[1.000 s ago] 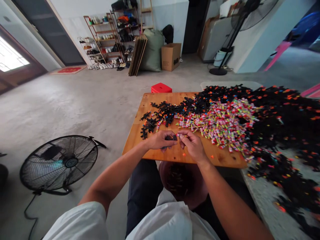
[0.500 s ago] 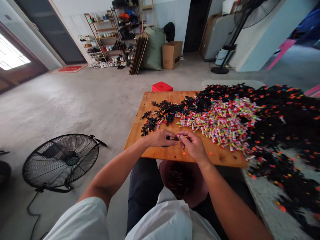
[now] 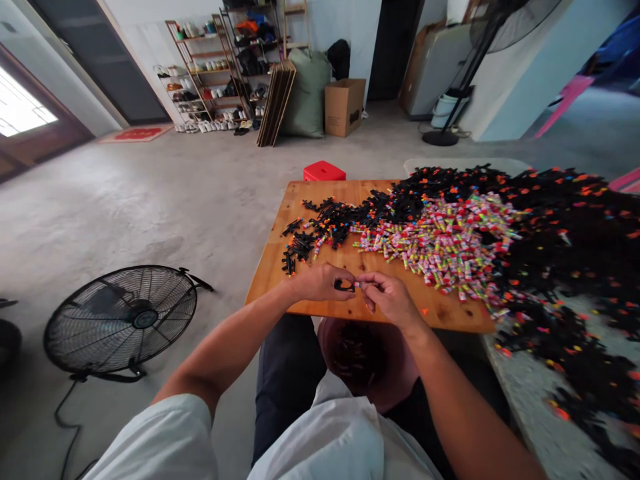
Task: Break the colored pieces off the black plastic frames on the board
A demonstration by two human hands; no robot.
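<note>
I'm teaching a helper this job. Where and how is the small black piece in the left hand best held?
Likely by its outer end, pinched from the left between fingertips, as the left hand does. The small black piece lies roughly level, and its inner end faces the right hand, so that end should stay free.

The scene is viewed from a single head-worn camera, aimed forward and down over the wooden board [image 3: 350,303], which is seen close below centre. The floor fan [image 3: 120,320] is caught at eight o'clock, the shoe rack [image 3: 210,73] far off at eleven.
</note>
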